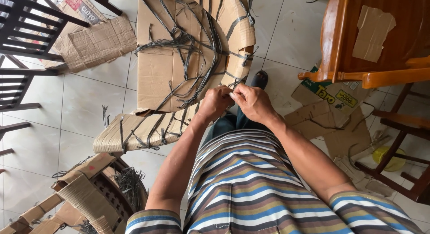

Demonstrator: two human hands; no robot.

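Closest to the camera, striped shirt (244, 189) in brown, blue and white fills the bottom, both bare forearms running up to the middle of the view. Left hand (215, 103) is curled shut, fingers pressed together, knuckles up, gripping at the edge of the cardboard-wrapped piece (179, 59); what exactly sits inside the fist is hidden. Right hand (253, 102) touches the left, thumb and forefinger pinching something thin at the same spot, likely a dark strap end (236, 82), too small to tell for sure. Hands meet right at the lower right corner of the wrapped piece, just above the person's lap.

Wrapped piece lies on the tiled floor (85, 104) straight ahead of the person: flat cardboard panel in the centre, curved cardboard-covered rim around it, criss-crossed by grey-black plastic straps (188, 41), many loose ends sticking out. Dark sandal (260, 78) just right of the rim, beside the hands.

Lower left: another cardboard-wrapped frame (85, 196) with a bundle of dark strap ends beside it. Right: torn cardboard pieces (331, 117) scattered on the floor, a yellow round object (389, 157) under dark wooden chair legs. Upper right: glossy brown wooden furniture (358, 41) with a cardboard scrap lying on it. Upper left: dark wooden chair frames (22, 32) and flattened cardboard sheets (101, 39) on the tiles.
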